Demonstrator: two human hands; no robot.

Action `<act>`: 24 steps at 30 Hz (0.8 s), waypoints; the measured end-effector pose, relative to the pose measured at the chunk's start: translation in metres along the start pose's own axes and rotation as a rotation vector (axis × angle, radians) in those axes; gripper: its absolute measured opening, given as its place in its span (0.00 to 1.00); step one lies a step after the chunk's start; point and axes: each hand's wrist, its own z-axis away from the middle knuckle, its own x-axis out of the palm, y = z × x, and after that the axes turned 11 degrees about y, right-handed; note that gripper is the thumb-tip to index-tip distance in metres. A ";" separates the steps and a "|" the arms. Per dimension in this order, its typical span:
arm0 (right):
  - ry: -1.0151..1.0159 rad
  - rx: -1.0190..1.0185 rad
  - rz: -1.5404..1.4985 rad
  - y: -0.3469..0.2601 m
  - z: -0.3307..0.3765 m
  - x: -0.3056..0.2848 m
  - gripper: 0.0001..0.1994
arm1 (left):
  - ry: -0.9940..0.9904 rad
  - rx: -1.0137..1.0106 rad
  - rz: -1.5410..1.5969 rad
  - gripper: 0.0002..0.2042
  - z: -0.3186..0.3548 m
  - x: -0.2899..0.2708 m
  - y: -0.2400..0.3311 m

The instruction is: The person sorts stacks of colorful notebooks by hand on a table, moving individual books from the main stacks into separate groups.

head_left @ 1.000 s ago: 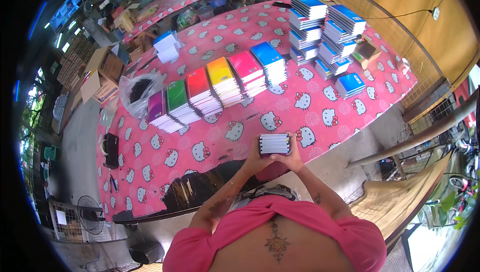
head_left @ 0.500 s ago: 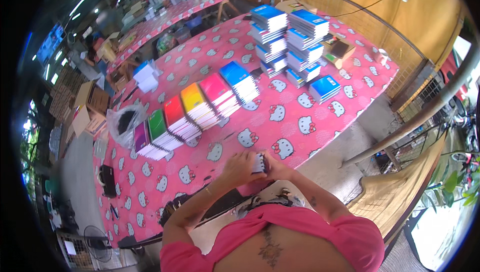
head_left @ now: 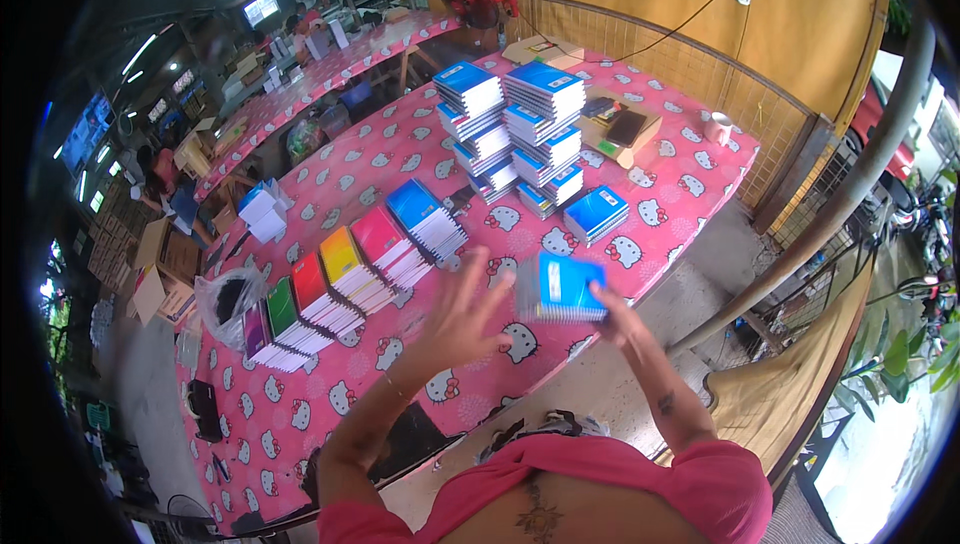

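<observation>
My right hand (head_left: 622,318) grips a small stack of blue-covered spiral notebooks (head_left: 566,284) by its right side, above the table near its front edge; the stack is blurred by motion. Just left of it, my left hand (head_left: 462,316) is in the air with fingers spread, holding nothing. Ahead, a short stack of blue notebooks (head_left: 597,212) lies on the table. Behind it rise two tall columns of blue notebooks (head_left: 545,94). To the left runs a slanting row of notebook stacks with purple, green, red (head_left: 318,287), yellow, pink and blue covers.
The table (head_left: 350,399) has a pink patterned cloth. On it are a clear plastic bag (head_left: 222,306), a black case (head_left: 205,410), a white-and-blue stack (head_left: 262,211), an open carton (head_left: 622,129) and a mug (head_left: 718,128). A red fan (head_left: 475,1) stands beyond the far end.
The hands were together near the table's front edge, around a notebook stack. Now my right hand has brought the stack forward and my left hand has let go, moving forward and left.
</observation>
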 end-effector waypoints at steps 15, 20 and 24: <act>0.719 -0.478 -0.240 -0.057 -0.218 -0.043 0.25 | 0.073 -0.606 0.049 0.20 0.089 0.049 0.015; 0.872 -0.492 -0.170 -0.046 -0.236 -0.060 0.31 | 0.111 -0.655 0.044 0.19 0.115 0.064 0.018; 0.877 -0.463 -0.046 -0.039 -0.222 -0.045 0.27 | 0.136 -0.679 0.000 0.20 0.137 0.083 0.028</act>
